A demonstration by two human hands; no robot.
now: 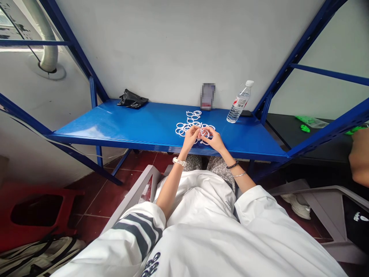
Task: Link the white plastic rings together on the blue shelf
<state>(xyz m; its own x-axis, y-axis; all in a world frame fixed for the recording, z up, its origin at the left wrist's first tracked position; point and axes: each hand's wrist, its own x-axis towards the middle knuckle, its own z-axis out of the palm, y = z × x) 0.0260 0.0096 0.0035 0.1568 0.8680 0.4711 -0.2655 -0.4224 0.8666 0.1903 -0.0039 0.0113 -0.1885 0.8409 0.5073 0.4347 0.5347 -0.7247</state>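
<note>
Both my hands meet over the front part of a blue table (138, 123). My right hand (215, 140) is closed around a white plastic ring (205, 133), thumb and fingers at its edge. Close against it, my left hand (190, 137) has its fingertips pinched at the ring's left side; whether they grip that ring or a small part on it is hidden. Several more white rings (181, 129) lie in a loose pile beneath and around my hands. A few others (193, 114) trail off toward the back of the table.
A water bottle (240, 103) stands at the right rear beside a dark flat object (246, 113). A blurred upright object (207, 96) leans at the wall. A black plastic bag (132, 99) lies at the left rear. Blue posts (92, 92) frame the table. Another person's arm (359, 157) shows far right.
</note>
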